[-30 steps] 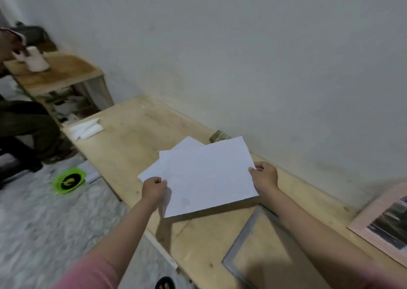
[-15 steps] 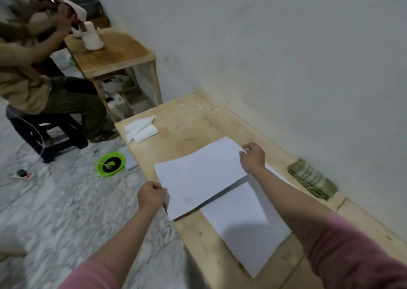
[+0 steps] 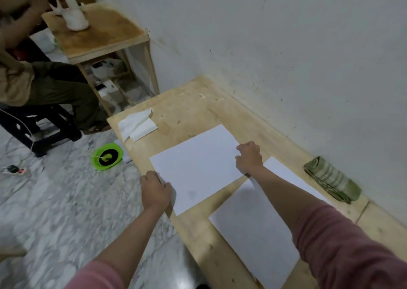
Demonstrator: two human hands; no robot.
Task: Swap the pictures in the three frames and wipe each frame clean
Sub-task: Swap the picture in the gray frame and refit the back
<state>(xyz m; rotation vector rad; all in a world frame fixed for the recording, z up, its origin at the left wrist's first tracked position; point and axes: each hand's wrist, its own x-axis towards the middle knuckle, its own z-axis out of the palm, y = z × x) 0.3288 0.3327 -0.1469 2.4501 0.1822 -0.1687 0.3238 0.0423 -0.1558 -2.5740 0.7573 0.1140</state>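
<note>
While left hand [image 3: 155, 190] and right hand [image 3: 250, 157] pinch opposite edges, white sheet [image 3: 196, 167] spans between them

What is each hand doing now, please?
Left hand: grips the near corner of the white sheet.
Right hand: grips the same sheet's far edge.

The right forearm [image 3: 277, 191] covers part of the nearer sheet [image 3: 259, 229]; the seated person [image 3: 33, 77] is cut off at the frame's left edge.
</note>
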